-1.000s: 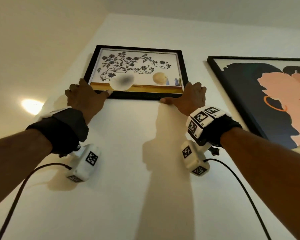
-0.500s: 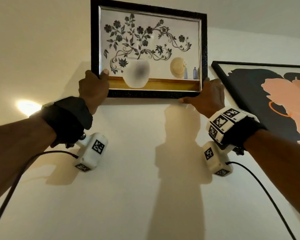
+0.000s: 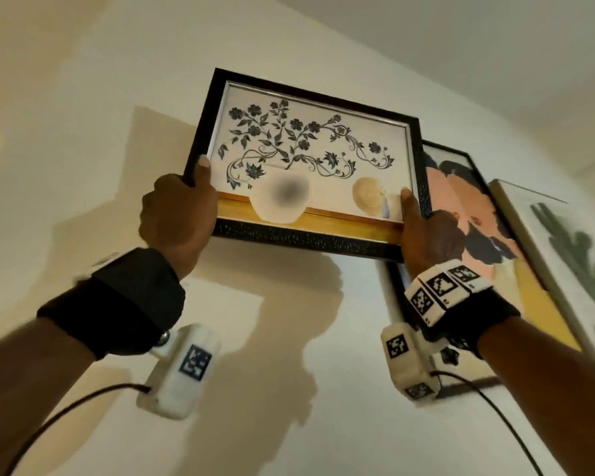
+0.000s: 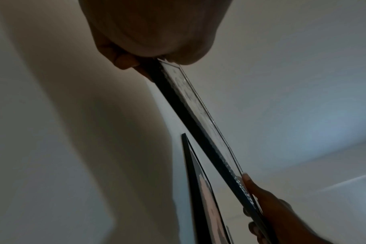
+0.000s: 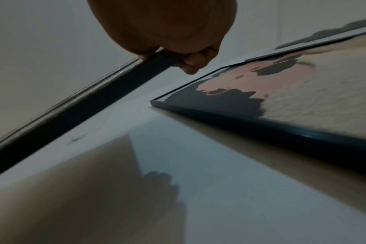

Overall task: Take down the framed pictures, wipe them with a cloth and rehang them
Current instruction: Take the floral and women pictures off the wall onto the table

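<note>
A black-framed flower picture [image 3: 306,166] is held up in front of the white wall, tilted, its right end lower. My left hand [image 3: 179,211] grips its lower left corner, thumb on the glass. At the lower right corner my right hand [image 3: 426,231] grips the frame, thumb on the front. From the left wrist view the frame [image 4: 198,118] stands off the wall, my left hand [image 4: 136,41] at its near end and my right hand [image 4: 269,208] at the far end. In the right wrist view my right hand [image 5: 178,41] curls round the frame edge [image 5: 73,105].
A larger black-framed portrait [image 3: 478,235] hangs on the wall just right of the held picture, partly behind it, shown too in the portrait [image 5: 272,99] of the right wrist view. A light-framed plant picture [image 3: 571,269] hangs further right. The ceiling is close above.
Both hands have lifted the flower picture off the wall and carried it toward me and to the right; it now tilts and overlaps the portrait.
</note>
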